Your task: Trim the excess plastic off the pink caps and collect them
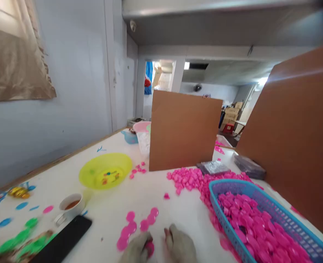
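My left hand (137,249) is at the bottom middle, its fingers closed on a round pink plastic piece (150,249) that shows beside the thumb. A little to the right, my right hand (180,245) rests low over the white table with its fingers curled together; whatever lies between them, if anything, is hidden. Just beyond my left hand, several flat pink discs (128,231) lie in two short rows. On my right stands a blue basket (224,219) heaped with pink plastic pieces (256,223). More pink pieces (187,178) are piled behind and beside it.
A yellow bowl (91,171) with small items, a white cup (79,208) of brown liquid and a black phone (64,239) are on the left. Green discs (21,236) lie beside the phone. Brown boards (186,131) stand upright at the back and right, near dark flat packs (250,167).
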The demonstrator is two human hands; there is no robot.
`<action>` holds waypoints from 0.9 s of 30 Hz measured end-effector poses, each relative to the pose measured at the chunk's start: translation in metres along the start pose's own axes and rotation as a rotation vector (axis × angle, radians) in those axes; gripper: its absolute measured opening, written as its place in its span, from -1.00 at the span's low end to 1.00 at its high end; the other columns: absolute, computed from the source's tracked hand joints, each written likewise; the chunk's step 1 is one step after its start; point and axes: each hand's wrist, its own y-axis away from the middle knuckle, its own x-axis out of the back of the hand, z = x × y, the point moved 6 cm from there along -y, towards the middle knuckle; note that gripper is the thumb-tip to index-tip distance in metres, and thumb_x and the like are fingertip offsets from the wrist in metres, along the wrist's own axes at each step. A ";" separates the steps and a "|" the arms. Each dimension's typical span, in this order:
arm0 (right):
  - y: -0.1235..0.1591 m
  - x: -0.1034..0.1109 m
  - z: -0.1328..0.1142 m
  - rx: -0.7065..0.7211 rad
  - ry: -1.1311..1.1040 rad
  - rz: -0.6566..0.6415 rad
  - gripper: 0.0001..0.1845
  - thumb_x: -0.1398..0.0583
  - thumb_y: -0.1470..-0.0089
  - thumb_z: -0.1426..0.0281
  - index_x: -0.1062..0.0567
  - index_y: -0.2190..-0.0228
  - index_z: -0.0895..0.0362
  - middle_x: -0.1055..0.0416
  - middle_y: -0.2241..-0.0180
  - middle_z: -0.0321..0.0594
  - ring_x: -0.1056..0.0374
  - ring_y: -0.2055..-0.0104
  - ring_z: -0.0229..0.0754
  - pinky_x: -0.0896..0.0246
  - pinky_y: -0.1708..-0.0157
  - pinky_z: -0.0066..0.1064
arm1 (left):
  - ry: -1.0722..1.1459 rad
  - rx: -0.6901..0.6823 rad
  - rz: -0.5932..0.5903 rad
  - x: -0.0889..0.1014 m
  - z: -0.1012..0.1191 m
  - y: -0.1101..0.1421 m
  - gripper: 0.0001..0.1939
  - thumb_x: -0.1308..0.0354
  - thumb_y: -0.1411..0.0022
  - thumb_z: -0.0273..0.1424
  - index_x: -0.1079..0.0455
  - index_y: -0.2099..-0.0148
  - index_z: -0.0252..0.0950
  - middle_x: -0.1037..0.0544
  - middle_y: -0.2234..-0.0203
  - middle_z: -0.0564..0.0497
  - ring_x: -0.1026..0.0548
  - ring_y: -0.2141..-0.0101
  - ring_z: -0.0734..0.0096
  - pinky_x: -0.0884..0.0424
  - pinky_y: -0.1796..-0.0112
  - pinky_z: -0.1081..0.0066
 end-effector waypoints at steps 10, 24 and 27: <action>0.080 0.030 0.012 -0.070 -0.774 -0.314 -0.68 0.03 -0.06 0.15 -0.28 0.52 0.12 -0.26 0.67 -0.37 -0.10 0.68 -0.36 0.10 0.67 -0.50 | 0.206 -0.365 0.122 -0.012 0.049 0.062 -0.81 0.09 0.00 -0.65 -0.25 0.42 -0.29 -0.34 0.44 0.03 -0.30 0.39 0.48 -0.23 0.34 0.48; 0.050 0.013 0.031 -0.164 -0.852 -0.326 -0.78 -0.06 0.01 0.22 -0.30 0.45 0.13 -0.26 0.67 -0.42 -0.10 0.74 -0.42 0.13 0.74 -0.56 | 0.574 0.304 -0.230 -0.065 0.049 0.004 -0.78 0.00 -0.19 -0.27 -0.24 0.22 -0.34 -0.34 0.64 0.11 -0.35 0.65 0.53 -0.31 0.62 0.50; 0.043 0.002 0.032 -0.194 -0.867 -0.400 -0.82 -0.09 0.05 0.26 -0.29 0.45 0.13 -0.27 0.68 -0.42 -0.12 0.75 -0.43 0.15 0.77 -0.58 | 0.662 0.369 -0.323 -0.081 0.044 -0.009 -0.70 -0.14 -0.10 -0.20 -0.24 0.31 -0.36 -0.36 0.69 0.10 -0.38 0.67 0.52 -0.35 0.64 0.49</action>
